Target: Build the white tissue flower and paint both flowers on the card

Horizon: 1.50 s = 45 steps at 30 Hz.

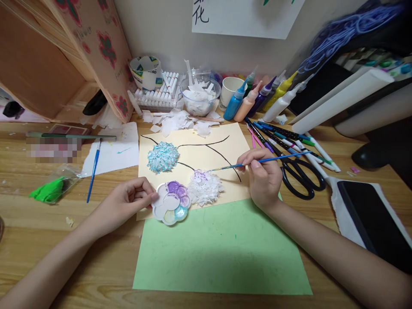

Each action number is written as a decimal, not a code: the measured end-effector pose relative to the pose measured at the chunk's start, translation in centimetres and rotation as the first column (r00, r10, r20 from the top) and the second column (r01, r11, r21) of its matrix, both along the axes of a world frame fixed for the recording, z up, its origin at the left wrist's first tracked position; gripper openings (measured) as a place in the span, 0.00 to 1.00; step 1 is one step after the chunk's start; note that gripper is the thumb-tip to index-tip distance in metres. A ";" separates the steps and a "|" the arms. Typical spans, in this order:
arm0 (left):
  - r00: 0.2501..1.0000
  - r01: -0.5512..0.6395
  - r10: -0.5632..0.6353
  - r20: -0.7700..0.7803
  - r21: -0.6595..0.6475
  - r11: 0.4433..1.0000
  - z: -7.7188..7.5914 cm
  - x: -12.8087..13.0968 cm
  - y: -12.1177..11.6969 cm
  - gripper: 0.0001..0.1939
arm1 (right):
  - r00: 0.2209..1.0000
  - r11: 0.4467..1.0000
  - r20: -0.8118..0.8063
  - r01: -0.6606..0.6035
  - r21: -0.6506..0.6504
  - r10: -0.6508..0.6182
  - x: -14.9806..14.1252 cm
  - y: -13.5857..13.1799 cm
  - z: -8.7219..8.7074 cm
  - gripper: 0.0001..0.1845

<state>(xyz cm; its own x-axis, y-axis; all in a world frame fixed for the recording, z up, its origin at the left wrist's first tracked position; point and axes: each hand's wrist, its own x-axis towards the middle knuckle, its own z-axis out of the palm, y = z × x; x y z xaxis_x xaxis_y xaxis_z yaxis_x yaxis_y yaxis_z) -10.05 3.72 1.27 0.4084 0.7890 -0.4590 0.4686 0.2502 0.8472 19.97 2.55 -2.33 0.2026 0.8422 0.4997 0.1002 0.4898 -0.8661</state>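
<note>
My left hand point(139, 196) pinches the rim of a white flower-shaped paint palette point(165, 201) that has purple and turquoise paint in its wells. Between the fingers of my right hand point(262, 176) is a thin blue paintbrush point(268, 160). Its tip points at the upper edge of a white ruffled paper flower point(206, 189), where a purple patch shows. Further left, a turquoise-tinted paper flower point(162, 157) sits on the same cream sheet point(193, 134), among drawn black branch lines. Part of the cream sheet lies over a green sheet point(222, 257).
Behind the sheets are torn white paper scraps point(175, 123), a clear bowl of scraps point(200, 96), a paper cup point(232, 90) and paint bottles point(236, 101). Black scissors point(302, 178), pens and a phone point(375, 216) lie right. At left are another brush point(93, 171) and a green packet point(48, 191).
</note>
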 end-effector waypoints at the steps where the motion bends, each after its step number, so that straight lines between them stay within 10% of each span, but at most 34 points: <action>1: 1.000 -0.001 0.001 0.001 0.002 1.000 0.0 0.0 0.0 0.13 | 1.000 1.000 0.012 -0.003 0.000 0.003 0.0 0.0 0.0 0.07; 42: 1.000 0.000 0.001 0.028 -0.025 1.000 -0.3 -0.1 0.0 0.13 | 0.988 0.983 0.080 0.117 0.141 -0.129 -0.3 -0.5 0.2 0.09; 45: 0.999 -0.005 0.006 0.039 -0.026 1.000 -0.3 0.0 0.0 0.12 | 0.977 0.969 0.210 -0.014 0.246 -0.039 -0.5 -1.2 0.7 0.09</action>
